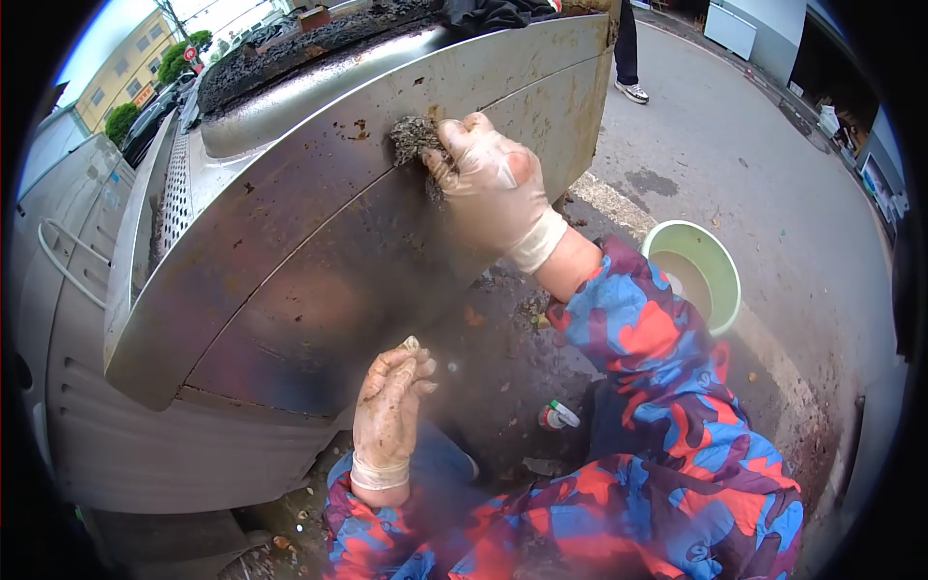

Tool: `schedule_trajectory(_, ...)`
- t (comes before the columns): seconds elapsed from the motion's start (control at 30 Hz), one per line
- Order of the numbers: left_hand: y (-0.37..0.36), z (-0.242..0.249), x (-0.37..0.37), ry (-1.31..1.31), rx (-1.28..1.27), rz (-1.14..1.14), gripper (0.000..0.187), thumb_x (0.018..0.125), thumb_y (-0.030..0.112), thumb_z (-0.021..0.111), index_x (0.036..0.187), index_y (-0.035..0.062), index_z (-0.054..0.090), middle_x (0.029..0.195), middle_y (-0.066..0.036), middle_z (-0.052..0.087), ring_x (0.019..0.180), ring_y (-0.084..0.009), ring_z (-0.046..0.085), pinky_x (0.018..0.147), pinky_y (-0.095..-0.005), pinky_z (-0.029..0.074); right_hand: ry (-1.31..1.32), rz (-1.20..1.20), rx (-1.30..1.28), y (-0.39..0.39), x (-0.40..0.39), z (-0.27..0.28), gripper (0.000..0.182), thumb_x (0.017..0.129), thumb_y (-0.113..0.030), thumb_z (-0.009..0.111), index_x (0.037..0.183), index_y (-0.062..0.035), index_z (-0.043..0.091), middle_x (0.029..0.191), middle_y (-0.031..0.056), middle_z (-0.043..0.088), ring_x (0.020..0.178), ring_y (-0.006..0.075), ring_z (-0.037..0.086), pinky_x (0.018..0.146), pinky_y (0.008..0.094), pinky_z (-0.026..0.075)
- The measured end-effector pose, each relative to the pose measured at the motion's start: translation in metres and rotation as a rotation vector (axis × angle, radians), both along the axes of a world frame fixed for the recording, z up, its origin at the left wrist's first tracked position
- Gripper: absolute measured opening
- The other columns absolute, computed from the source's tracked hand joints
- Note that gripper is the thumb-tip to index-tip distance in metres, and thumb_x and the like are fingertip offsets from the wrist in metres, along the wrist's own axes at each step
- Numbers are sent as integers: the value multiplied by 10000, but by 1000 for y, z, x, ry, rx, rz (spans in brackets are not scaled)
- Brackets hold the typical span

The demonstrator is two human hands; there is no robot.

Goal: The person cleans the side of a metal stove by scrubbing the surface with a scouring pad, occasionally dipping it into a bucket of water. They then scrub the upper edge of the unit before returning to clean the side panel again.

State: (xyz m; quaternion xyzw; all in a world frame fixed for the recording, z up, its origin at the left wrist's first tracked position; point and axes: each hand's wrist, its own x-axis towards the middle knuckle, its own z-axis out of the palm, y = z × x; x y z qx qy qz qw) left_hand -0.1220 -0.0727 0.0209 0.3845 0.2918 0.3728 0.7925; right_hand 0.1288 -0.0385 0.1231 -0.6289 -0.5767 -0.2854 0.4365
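My right hand [491, 179], in a thin torn, dirty glove, presses a grey wire scouring pad [416, 140] against the side of a large stained metal unit [319, 232]. The pad touches the panel close to its seam line, where brown spots show. Lower down, my left hand [389, 406], also gloved and soiled, is held up in front of the panel's lower part. Its fingers are curled together at the tips, and whatever they may hold is too small to name.
A light green bucket [725, 280] with murky water stands on the ground to the right. A white and red spray bottle [558, 416] lies below. A person's leg [626, 48] shows at the top. Dark crusted parts [309, 48] top the unit.
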Motion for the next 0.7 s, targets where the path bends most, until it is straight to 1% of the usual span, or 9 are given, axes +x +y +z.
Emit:
schedule_trajectory(0.13,5,-3,-4,-21,28,6,180,933,72,574,1107,38,604,1073,-95,623,941,-196,606,768,-296,498,-44,-131,13,4,36,13,162,878,-255,603,902,-95,588,844,164,597,790,352,636,669,433,519)
schedule_trajectory(0.2,7,-5,-4,0,38,16,171,934,71,572,1098,37,607,1073,-94,623,942,-196,605,770,-296,499,-89,-182,-45,0,27,8,161,876,-253,603,874,-94,586,830,161,599,788,340,638,667,425,518)
schedule_trajectory(0.27,8,-7,-4,-5,10,-7,159,934,74,574,1085,38,610,1070,-95,625,946,-197,606,775,-296,499,-128,-46,-109,-4,10,2,159,870,-260,605,869,-102,591,817,157,599,790,335,640,674,421,519)
schedule_trajectory(0.33,6,-5,-3,-24,15,-17,159,934,76,578,1085,41,610,1066,-96,627,947,-196,607,775,-296,500,-129,-38,-123,-2,9,4,168,864,-277,601,882,-110,599,845,144,617,812,338,641,701,422,520)
schedule_trajectory(0.43,4,-4,-3,-27,14,-24,156,932,81,584,1082,48,612,1058,-96,630,947,-196,607,773,-294,501,-67,-189,-111,5,42,11,208,879,-306,568,924,-108,615,920,112,656,888,321,641,768,421,516)
schedule_trajectory(0.47,3,-3,-3,-12,17,-18,154,931,83,587,1079,51,614,1055,-97,631,947,-195,607,772,-293,501,-36,-300,-159,5,52,11,212,885,-311,566,928,-111,620,902,116,656,895,317,641,772,419,515)
schedule_trajectory(0.53,4,-6,-7,-18,20,-42,163,929,83,586,1089,59,604,1090,-84,625,961,-189,603,788,-298,486,4,-249,-165,-2,39,13,221,887,-322,564,906,-109,621,893,122,656,890,314,643,772,418,515)
schedule_trajectory(0.63,4,-6,-7,-31,13,-76,176,927,80,583,1102,66,594,1126,-71,619,973,-182,601,806,-303,472,-77,-57,-239,-5,-1,8,255,881,-346,564,887,-100,633,920,123,663,898,320,643,783,424,513)
schedule_trajectory(0.7,3,-4,-9,-37,9,-90,179,927,78,581,1105,65,594,1127,-70,619,972,-181,602,808,-302,473,-25,-114,-216,-2,13,11,256,877,-345,566,888,-100,637,923,122,666,904,321,643,785,425,513)
